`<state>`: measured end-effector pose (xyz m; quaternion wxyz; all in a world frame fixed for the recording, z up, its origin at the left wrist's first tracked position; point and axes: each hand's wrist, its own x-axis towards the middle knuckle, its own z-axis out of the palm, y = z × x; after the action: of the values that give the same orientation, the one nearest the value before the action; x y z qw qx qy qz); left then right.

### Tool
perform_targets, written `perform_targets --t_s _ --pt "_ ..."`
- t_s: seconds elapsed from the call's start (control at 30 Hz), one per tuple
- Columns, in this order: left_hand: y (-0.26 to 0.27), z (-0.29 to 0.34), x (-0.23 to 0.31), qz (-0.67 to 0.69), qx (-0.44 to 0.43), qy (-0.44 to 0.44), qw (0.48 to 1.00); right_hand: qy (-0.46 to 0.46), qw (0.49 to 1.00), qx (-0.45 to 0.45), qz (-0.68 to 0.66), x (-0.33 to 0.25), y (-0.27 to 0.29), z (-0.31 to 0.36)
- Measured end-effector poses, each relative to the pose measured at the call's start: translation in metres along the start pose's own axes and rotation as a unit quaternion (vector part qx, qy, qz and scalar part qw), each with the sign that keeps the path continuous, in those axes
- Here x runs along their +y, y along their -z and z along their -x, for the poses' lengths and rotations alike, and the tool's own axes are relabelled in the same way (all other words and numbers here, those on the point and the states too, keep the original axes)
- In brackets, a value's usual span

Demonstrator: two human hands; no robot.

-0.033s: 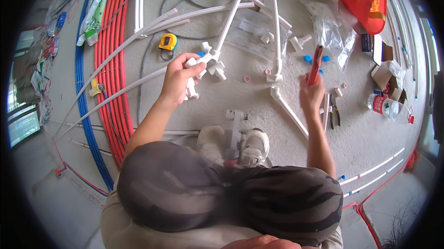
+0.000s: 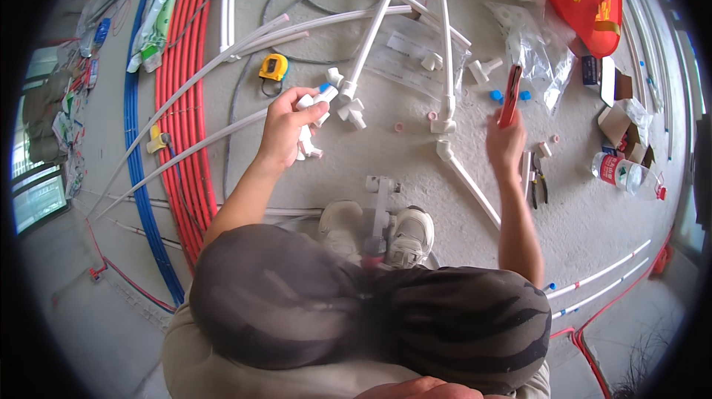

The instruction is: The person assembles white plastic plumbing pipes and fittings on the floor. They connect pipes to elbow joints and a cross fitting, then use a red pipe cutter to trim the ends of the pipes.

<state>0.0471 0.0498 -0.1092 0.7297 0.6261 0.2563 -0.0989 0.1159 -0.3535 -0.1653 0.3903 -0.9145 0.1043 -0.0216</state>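
My left hand [image 2: 285, 128] is closed around white plastic pipe fittings [image 2: 305, 132], partly hidden by the fingers. Just beyond the fingertips, a long white pipe [image 2: 381, 21] ends in an elbow [image 2: 347, 90], beside loose white fittings [image 2: 351, 112]. On the right, my right hand [image 2: 507, 148] grips a red-handled hand tool [image 2: 510, 99], pointing away from me. Its exact kind is unclear, and the hand is slightly blurred. Between my hands, another white pipe [image 2: 446, 50] runs down to a fitting [image 2: 443, 126]; an angled white pipe piece [image 2: 469, 184] lies below it.
A yellow tape measure [image 2: 273, 67] lies left of centre, near red pipes [image 2: 182, 102] and blue pipes [image 2: 135, 154]. Pliers [image 2: 540, 180], a plastic bottle [image 2: 619, 173], an opened box [image 2: 621, 128] and a red bag [image 2: 589, 2] lie right. A grey metal stand [image 2: 380, 210] stands between my shoes.
The view has shifted slightly. The fittings in my left hand now show a small gap from the pipe elbow they seemed to meet. My right hand has moved a little right and nearer me.
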Motion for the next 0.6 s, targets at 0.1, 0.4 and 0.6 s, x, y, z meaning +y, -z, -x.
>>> perform_targets --t_s 0.1,0.4,0.6 --pt "0.027 -0.001 -0.010 -0.020 0.034 0.012 0.999 0.116 0.986 0.017 0.119 0.007 -0.015 -0.059" --pt "0.106 0.007 -0.051 -0.049 0.074 0.040 0.995 0.170 0.939 -0.126 0.270 -0.005 -0.030 -0.114" --pt "0.126 0.013 -0.080 -0.049 0.120 0.071 0.989 0.121 0.931 -0.110 0.326 -0.015 -0.031 -0.106"
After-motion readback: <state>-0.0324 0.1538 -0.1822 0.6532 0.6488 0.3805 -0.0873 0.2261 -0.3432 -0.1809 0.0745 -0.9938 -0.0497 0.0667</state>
